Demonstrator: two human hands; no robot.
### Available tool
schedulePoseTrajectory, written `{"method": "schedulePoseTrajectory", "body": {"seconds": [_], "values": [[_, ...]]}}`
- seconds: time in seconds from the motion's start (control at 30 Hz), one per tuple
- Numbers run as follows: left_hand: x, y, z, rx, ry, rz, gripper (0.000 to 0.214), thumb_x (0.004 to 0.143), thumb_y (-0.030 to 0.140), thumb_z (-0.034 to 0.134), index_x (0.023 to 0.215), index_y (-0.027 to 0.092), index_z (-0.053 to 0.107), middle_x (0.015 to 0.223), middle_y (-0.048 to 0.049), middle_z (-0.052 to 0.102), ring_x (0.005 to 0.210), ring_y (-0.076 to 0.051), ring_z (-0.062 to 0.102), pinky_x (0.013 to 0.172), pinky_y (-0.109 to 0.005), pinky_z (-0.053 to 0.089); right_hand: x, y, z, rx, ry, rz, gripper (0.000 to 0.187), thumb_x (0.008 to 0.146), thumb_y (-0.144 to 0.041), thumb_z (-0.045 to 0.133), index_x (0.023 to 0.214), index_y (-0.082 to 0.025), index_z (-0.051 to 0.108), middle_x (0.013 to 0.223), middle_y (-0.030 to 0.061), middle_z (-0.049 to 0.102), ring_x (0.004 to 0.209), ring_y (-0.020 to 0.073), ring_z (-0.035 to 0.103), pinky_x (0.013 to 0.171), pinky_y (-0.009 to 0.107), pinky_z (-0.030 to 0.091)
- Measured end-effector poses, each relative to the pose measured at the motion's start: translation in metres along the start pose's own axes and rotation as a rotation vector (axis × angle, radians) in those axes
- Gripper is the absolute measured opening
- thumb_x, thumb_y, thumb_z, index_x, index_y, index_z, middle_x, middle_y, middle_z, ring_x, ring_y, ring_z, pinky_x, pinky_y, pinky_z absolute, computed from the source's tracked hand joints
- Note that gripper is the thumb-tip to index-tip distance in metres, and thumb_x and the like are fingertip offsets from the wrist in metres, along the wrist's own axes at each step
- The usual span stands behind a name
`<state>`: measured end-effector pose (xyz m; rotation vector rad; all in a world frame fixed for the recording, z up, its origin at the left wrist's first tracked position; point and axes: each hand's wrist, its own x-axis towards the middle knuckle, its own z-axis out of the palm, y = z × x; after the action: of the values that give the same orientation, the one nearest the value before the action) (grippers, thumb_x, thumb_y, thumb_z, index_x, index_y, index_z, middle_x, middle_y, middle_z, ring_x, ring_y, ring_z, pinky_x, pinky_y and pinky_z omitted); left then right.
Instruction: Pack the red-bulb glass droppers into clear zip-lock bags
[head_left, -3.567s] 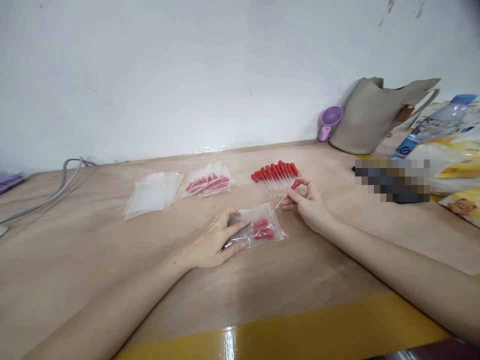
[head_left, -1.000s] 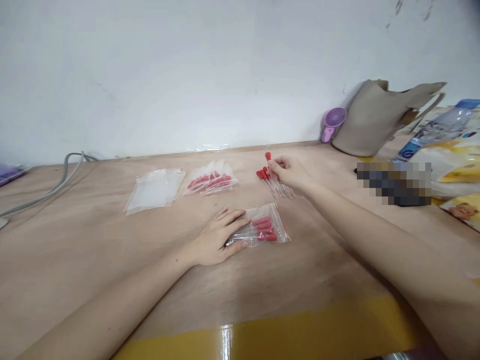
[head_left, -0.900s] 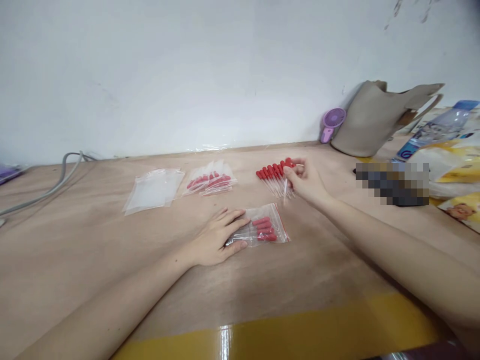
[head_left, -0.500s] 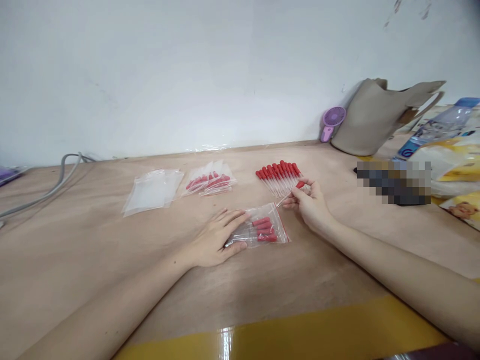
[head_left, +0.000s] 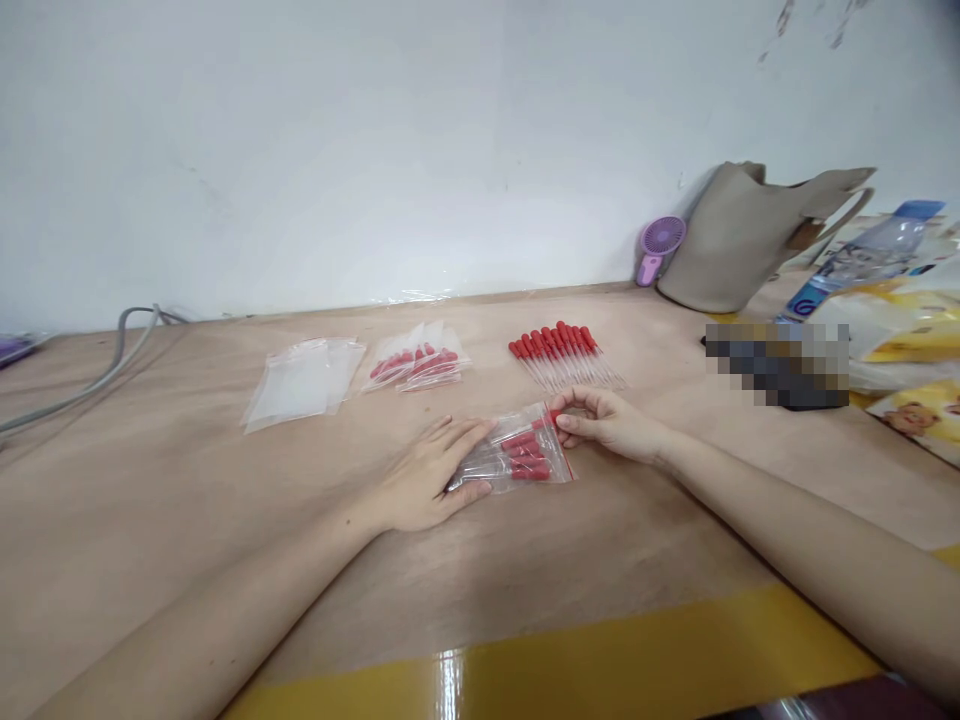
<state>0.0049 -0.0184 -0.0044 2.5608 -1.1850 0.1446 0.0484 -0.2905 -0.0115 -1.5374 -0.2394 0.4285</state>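
A clear zip bag [head_left: 491, 476] lies on the table with several red-bulbed droppers [head_left: 525, 458] inside. My left hand [head_left: 431, 475] rests flat on the bag's left part, fingers spread and thumb apart. At the bag's right end, by its red-edged mouth, my right hand [head_left: 596, 422] pinches the red bulb of a dropper [head_left: 551, 417]. That dropper's stem points left and lies within the bag; the fingertips touch the mouth. Behind my right hand is a row of droppers [head_left: 555, 345], bulbs toward the wall. Filled bags [head_left: 420, 362] and a stack of flat clear bags [head_left: 300, 380] lie farther left.
A purple hand fan [head_left: 660, 245] and a beige bag [head_left: 727, 240] stand by the wall. To the right are a water bottle [head_left: 855, 255], yellow-white packaging [head_left: 900, 320] and a blurred-out dark object [head_left: 787, 375]. A grey cable [head_left: 97, 385] runs along the left.
My right hand has moved left and nearer to me, bringing the dropper from outside the bag's mouth into it. My left hand stays flat on the bag.
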Motion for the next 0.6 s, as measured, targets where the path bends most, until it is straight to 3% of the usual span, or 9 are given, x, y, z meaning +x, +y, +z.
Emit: {"method": "schedulePoseTrajectory", "body": {"seconds": [0.13, 0.4, 0.6], "values": [[0.001, 0.001, -0.001, 0.000, 0.006, -0.002, 0.056, 0.092, 0.043, 0.043, 0.140, 0.019, 0.025, 0.136, -0.0114, 0.043, 0.125, -0.026, 0.040, 0.106, -0.047, 0.028, 0.009, 0.003, 0.010, -0.051, 0.000, -0.013, 0.029, 0.061, -0.030, 0.075, 0.080, -0.014, 0.059, 0.070, -0.0022, 0.064, 0.052, 0.0047, 0.054, 0.053, 0.020, 0.047], [0.003, 0.003, -0.002, -0.012, 0.009, 0.000, 0.055, 0.093, 0.042, 0.042, 0.140, 0.021, 0.025, 0.137, -0.0109, 0.043, 0.125, -0.026, 0.040, 0.105, -0.047, 0.028, 0.013, 0.006, 0.025, -0.113, 0.245, -0.067, 0.027, 0.055, -0.034, 0.075, 0.066, -0.015, 0.059, 0.054, -0.0029, 0.059, 0.041, 0.0049, 0.045, 0.039, 0.018, 0.037], [0.003, 0.003, -0.002, -0.033, -0.001, -0.005, 0.056, 0.092, 0.042, 0.043, 0.141, 0.021, 0.025, 0.138, -0.0109, 0.041, 0.127, -0.026, 0.038, 0.106, -0.047, 0.028, 0.014, 0.007, 0.022, -0.338, 0.212, -0.169, 0.011, 0.063, -0.026, 0.067, 0.065, -0.016, 0.064, 0.061, 0.0006, 0.065, 0.055, 0.0121, 0.057, 0.053, 0.025, 0.048]]}}
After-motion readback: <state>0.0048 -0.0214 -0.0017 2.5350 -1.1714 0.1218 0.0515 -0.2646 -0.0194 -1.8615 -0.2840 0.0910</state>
